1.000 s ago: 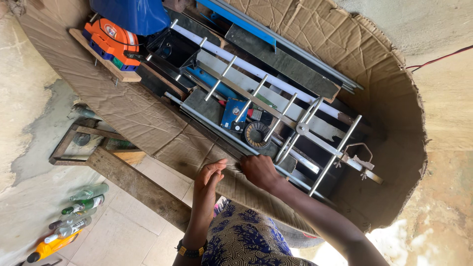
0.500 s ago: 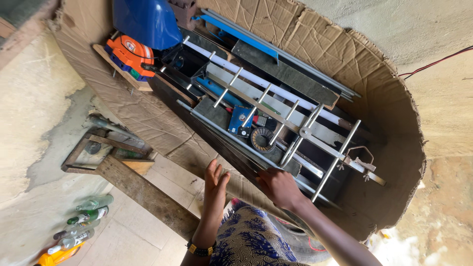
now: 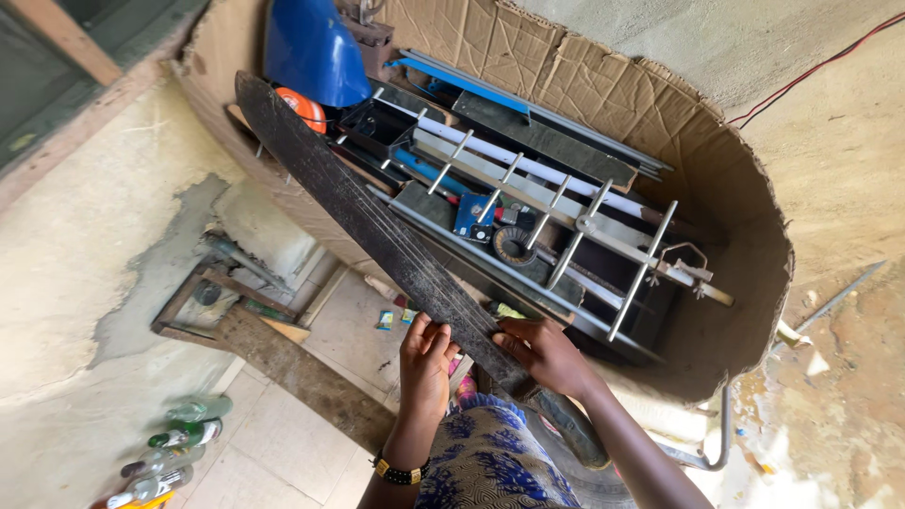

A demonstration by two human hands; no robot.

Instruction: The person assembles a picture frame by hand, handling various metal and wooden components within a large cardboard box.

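Note:
A long, dark, worn plank [image 3: 377, 236] runs diagonally from upper left to lower centre. My right hand [image 3: 547, 356] grips its near end, thumb over the edge. My left hand [image 3: 426, 363] presses flat against its lower side with fingers spread; a gold bracelet is on that wrist. Beyond the plank, a cardboard-lined wheelbarrow tub [image 3: 716, 188] holds a metal tile-cutter frame [image 3: 556, 226] with white rails and cross rods, a blue part [image 3: 471, 212] and an orange tool [image 3: 304, 108]. I wear a blue patterned garment [image 3: 490, 462].
A blue bucket-shaped object [image 3: 311, 52] stands at the tub's far end. Several plastic bottles [image 3: 174, 443] lie on the tiled floor at lower left. A wooden frame [image 3: 222, 306] rests by the rough concrete wall. A red cable [image 3: 811, 71] crosses the wall at upper right.
The dark plank has come up out of the tub's edge and now lies across the view in both hands. My hands have closed on its near end. The camera has shifted closer.

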